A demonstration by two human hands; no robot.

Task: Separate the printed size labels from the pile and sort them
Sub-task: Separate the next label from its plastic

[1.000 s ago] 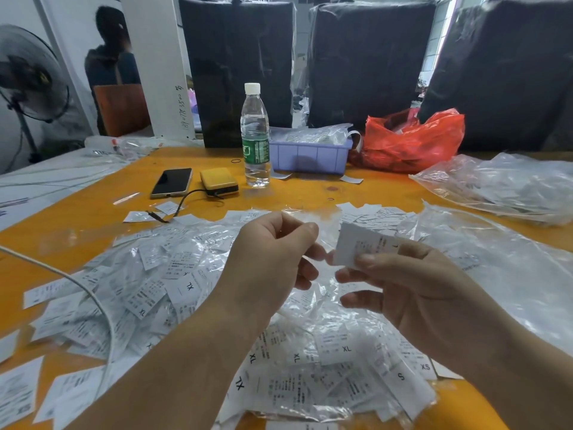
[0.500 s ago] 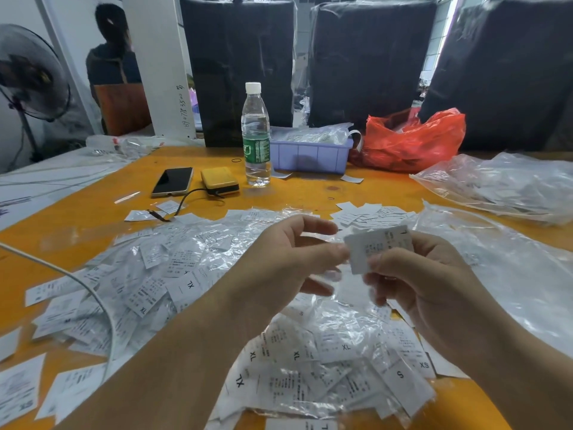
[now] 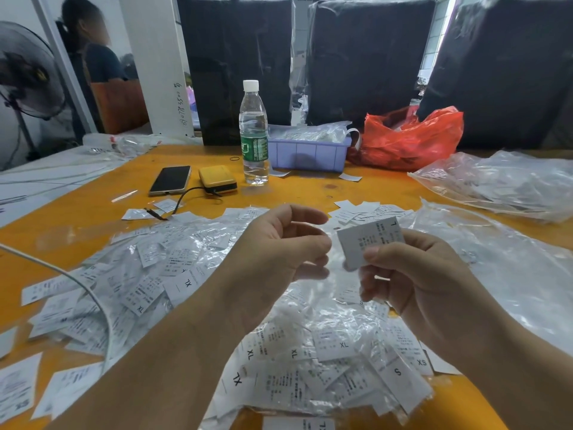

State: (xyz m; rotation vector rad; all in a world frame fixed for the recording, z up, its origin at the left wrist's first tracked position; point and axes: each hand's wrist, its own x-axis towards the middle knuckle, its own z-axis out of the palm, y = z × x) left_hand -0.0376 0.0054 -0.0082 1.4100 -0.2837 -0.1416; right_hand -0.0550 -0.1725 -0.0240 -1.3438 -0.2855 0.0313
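Observation:
A wide pile of white size labels (image 3: 173, 274), mixed with crumpled clear plastic, covers the orange table (image 3: 310, 190) in front of me; XL, S and XS prints show. My right hand (image 3: 428, 287) pinches one white label (image 3: 369, 240) marked L between thumb and fingers, above the pile. My left hand (image 3: 279, 252) hovers just left of that label without touching it. Its fingers are loosely curled, thumb and index apart, with nothing visible between them. A small heap of loose labels (image 3: 359, 211) lies beyond my hands.
A water bottle (image 3: 253, 131), purple tray (image 3: 310, 153), red bag (image 3: 409, 138), phone (image 3: 170, 180) and yellow power bank (image 3: 217, 178) stand farther back. Clear bags (image 3: 502, 187) lie at the right. A white cable (image 3: 77, 280) crosses the pile's left. A person (image 3: 93, 57) sits at the back left.
My left fingers were at the label's left edge and have drawn a little away from it. My right hand has lifted and turned the label, so the L print shows.

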